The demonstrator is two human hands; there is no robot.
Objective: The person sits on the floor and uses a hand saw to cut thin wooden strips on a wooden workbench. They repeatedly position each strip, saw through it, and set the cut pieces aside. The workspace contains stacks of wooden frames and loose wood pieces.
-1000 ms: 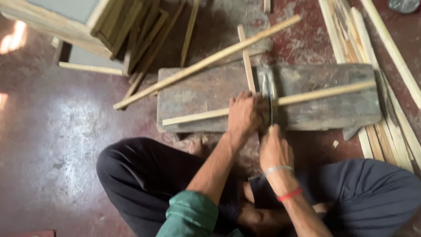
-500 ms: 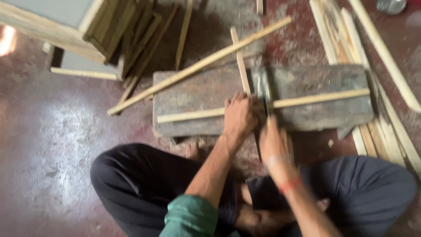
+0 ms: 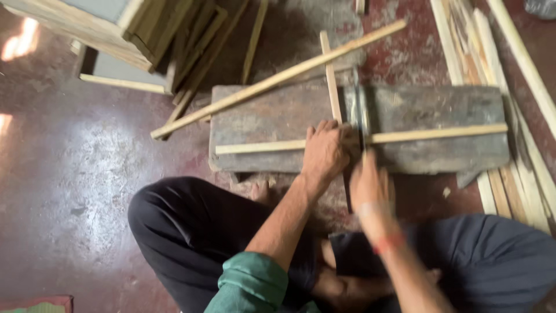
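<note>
- We sit cross-legged on the red-brown floor (image 3: 75, 191); a grey wooden block (image 3: 440, 110) lies flat on the floor just ahead of our knees and carries the work.
- A thin pale strip (image 3: 428, 135) lies lengthwise across the block, running from near its left end to near its right end.
- Our left hand (image 3: 325, 152) presses palm-down on the strip near its middle, fingers curled over it and closed on it; the strip is pinned against the block.
- Our right hand (image 3: 370, 184) sits just right of the left and nearer our body, blurred; the grip looks closed round the handle of a saw, though we cannot tell how tightly.
- The saw (image 3: 360, 113) has a narrow grey blade running away from us across the block, crossing the strip at a right angle just beside the left hand's fingertips.
- A red band and a pale band sit on the right wrist; a green sleeve covers the left upper arm.
- A long batten (image 3: 278, 78) rests diagonally, its upper end at the top right and its lower end on the floor left of the block.
- A short stick (image 3: 330, 75) lies upright in frame across the block's far edge, just left of the blade.
- A stack of pale slats (image 3: 492, 64) lies on the floor to the right; a wooden frame (image 3: 116, 35) and more strips lie at the upper left.
</note>
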